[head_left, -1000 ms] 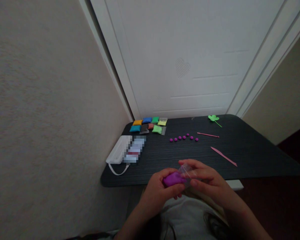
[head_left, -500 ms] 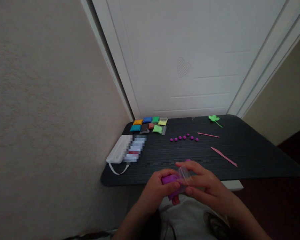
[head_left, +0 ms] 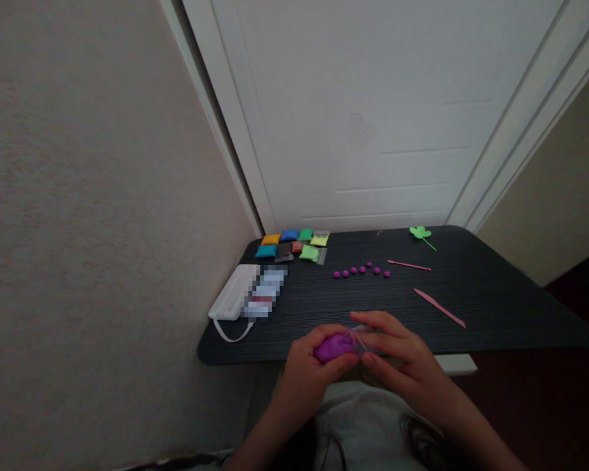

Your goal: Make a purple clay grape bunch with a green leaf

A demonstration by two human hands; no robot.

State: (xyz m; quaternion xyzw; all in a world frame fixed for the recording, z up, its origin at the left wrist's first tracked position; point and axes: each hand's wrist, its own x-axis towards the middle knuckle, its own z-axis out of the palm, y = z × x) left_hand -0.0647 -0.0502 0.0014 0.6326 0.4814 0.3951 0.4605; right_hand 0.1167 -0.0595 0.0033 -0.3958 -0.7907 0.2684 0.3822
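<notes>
My left hand (head_left: 304, 367) is closed round a clear plastic packet of purple clay (head_left: 332, 348), held low over the table's front edge. My right hand (head_left: 400, 353) pinches the packet's clear end between thumb and fingers, with the index finger stretched out above it. Beyond both hands, a row of several small purple clay balls (head_left: 354, 270) lies on the dark table (head_left: 314, 307). To their right are a thin pink modelling tool (head_left: 409, 265) and a broader pink modelling knife (head_left: 440, 308). Part of the packet is hidden by my fingers.
Several coloured clay packets (head_left: 289, 235) lie at the back left. In front of them are a white power bank (head_left: 234, 293) with a cable and a blurred-out phone (head_left: 266, 292). A green clover shape (head_left: 420, 233) lies at the back right. A white door (head_left: 363, 85) stands behind.
The packet has turned and sits more level, its purple part now rounder between my hands. A small purple bit seen above my right fingers no longer shows.
</notes>
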